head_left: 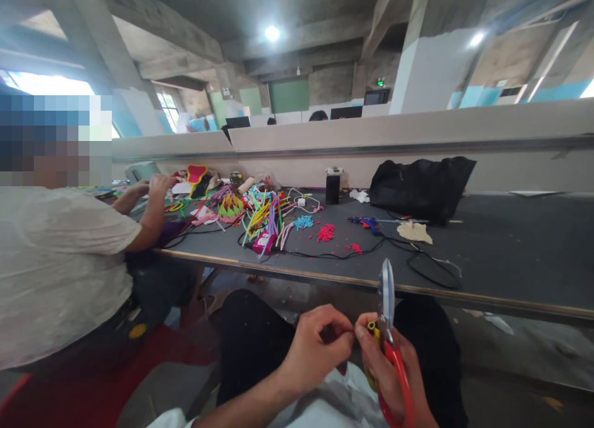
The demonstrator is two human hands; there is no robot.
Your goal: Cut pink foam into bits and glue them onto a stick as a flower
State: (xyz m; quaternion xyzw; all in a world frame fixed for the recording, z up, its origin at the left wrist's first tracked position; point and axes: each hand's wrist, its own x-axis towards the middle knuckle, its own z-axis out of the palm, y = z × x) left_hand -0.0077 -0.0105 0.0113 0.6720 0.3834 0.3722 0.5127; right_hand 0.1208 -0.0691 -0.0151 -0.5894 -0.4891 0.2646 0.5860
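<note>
My left hand is closed in a pinch just above my lap, its fingertips meeting those of my right hand; what is between them is too small to make out. Red-handled scissors rest in my right hand, their blades pointing up. The same hand also holds a yellow fuzzy stem, with a curled end showing above the thumb. On the table ahead lie small piles of cut pieces, one pink-red and one blue.
Bundles of coloured fuzzy stems cover the table's left-centre. A blue glue gun with a black cord lies before a black bag. A black box stands by the partition. At left, a co-worker works with both hands.
</note>
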